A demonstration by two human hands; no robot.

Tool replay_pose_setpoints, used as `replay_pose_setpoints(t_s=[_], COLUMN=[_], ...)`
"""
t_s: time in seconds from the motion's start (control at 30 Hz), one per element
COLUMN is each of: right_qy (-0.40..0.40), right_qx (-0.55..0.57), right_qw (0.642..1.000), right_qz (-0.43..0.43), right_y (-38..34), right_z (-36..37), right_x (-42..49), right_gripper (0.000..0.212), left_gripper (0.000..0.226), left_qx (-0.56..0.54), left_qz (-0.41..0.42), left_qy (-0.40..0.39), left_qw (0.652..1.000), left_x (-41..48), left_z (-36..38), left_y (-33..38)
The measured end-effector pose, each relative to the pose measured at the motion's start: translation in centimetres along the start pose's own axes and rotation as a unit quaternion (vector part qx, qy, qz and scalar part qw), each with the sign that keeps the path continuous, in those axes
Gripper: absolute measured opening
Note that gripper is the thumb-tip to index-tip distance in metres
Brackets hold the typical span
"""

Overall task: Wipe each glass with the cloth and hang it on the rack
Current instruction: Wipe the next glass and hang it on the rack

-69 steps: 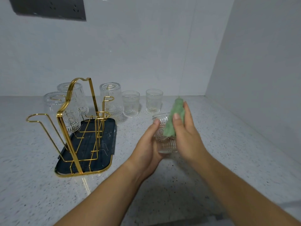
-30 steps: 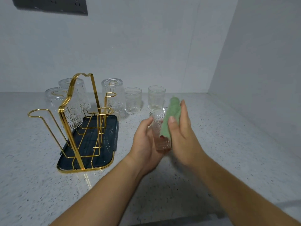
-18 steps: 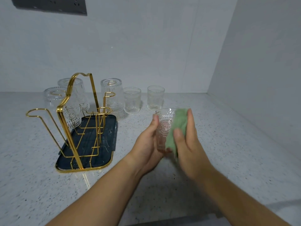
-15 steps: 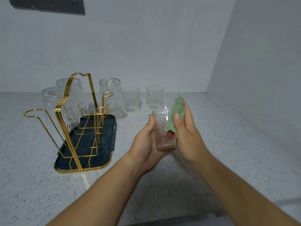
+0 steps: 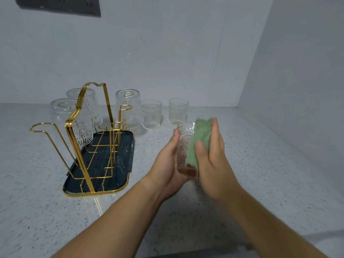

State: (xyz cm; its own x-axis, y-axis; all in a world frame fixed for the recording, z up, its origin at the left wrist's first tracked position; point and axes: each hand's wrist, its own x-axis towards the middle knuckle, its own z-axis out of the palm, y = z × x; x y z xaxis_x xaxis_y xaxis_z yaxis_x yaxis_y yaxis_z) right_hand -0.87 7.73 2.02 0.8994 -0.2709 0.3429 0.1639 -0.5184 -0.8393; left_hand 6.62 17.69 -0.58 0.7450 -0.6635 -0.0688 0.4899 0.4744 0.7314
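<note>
while left hand [image 5: 168, 164] grips glass [image 5: 184, 146], right hand [image 5: 212, 157] presses cloth [image 5: 200, 140] against it.

Single head-worn view, forward and down, near left hand [image 5: 167, 165], right hand [image 5: 214, 162].

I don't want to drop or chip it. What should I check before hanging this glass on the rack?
1. Grip on the glass: ok, the left hand is curled round it.
2. Cloth off the glass: not ok, the right hand holds it against the side.
3. Glass wiped all over: cannot tell.
4. Glass turned mouth down: not ok, its mouth faces up.
5. Free place on the rack: ok, the front left prong is bare.
</note>
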Motion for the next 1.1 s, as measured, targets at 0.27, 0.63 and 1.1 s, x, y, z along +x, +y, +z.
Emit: replay_pose_setpoints(t_s=[0.27, 0.63, 1.1], right_qy=[-0.058, 0.006, -0.016], right_qx=[-0.047, 0.086, -0.007], right_qw=[0.996, 0.994, 1.0], right_qz=[-0.039, 0.064, -0.019], right_y=[1.1, 0.2, 1.0], right_z=[1.2, -0.7, 0.0], right_x=[-1.5, 2.6, -0.7], right_gripper=[0.072, 0.066, 0.071], left_gripper=[0.057, 0.061, 0.054], left_qx=[0.007, 0.026, 0.043], left_qz=[0.015, 0.0, 0.017], left_qy=[-0.02, 0.013, 0.004], left_qw=[1.0, 1.0, 0.999], left_x=[-0.4, -0.3, -0.2], left_z=[0.1, 0.5, 0.3], left_y=[0.5, -0.2, 0.2])
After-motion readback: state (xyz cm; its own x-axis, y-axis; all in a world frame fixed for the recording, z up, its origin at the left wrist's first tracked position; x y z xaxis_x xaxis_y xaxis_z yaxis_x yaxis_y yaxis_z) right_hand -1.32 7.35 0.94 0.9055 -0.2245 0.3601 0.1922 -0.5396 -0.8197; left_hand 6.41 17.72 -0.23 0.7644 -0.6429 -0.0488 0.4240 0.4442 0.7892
